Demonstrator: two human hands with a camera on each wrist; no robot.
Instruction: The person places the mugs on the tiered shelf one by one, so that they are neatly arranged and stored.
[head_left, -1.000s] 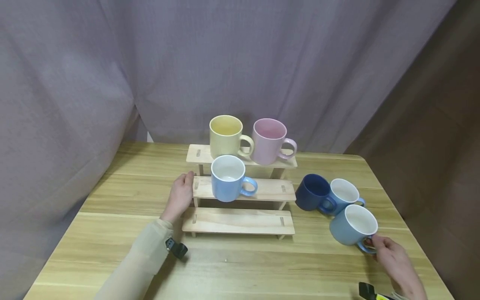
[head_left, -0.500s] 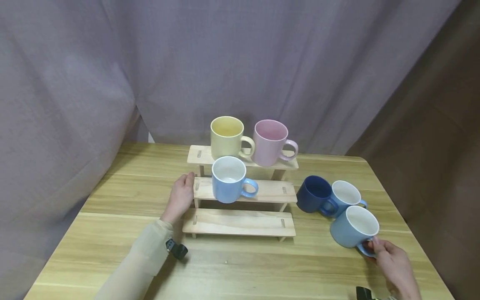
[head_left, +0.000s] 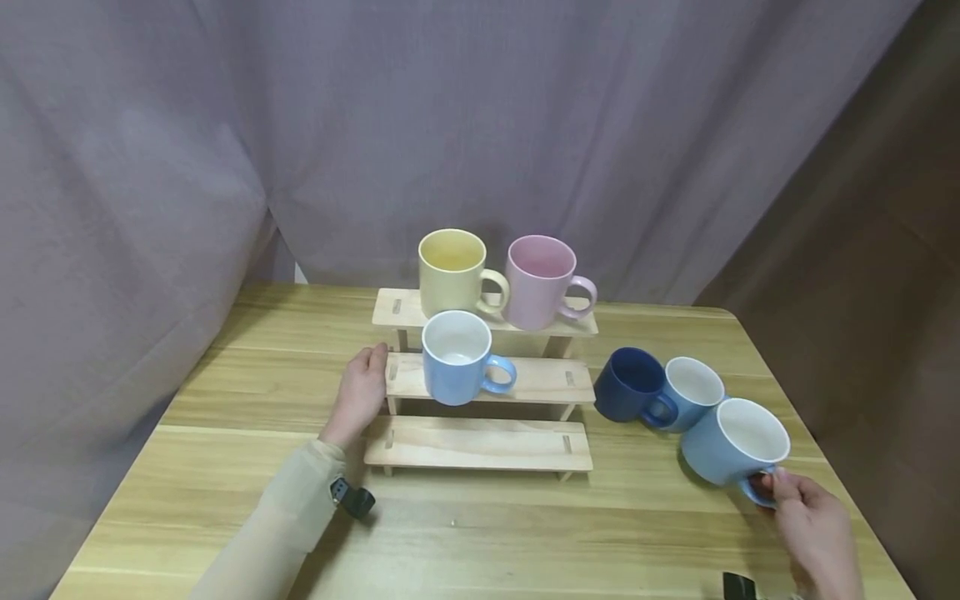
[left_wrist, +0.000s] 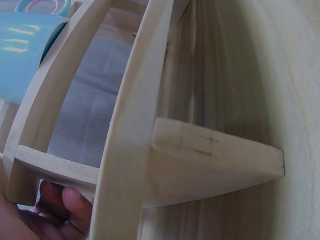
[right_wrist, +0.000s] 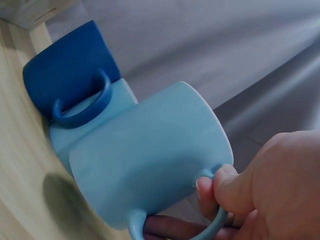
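Wooden table (head_left: 555, 533), right hand (head_left: 819, 527) pinching light-blue mug (head_left: 714, 451), shifted rightward, left hand (head_left: 362, 393) gripping rack (head_left: 480, 442)

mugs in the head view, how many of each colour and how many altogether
Light blue: 3 (shelf mug, table mug, held mug)
Dark blue mug: 1
Yellow mug: 1
Pink mug: 1
Total: 6 mugs
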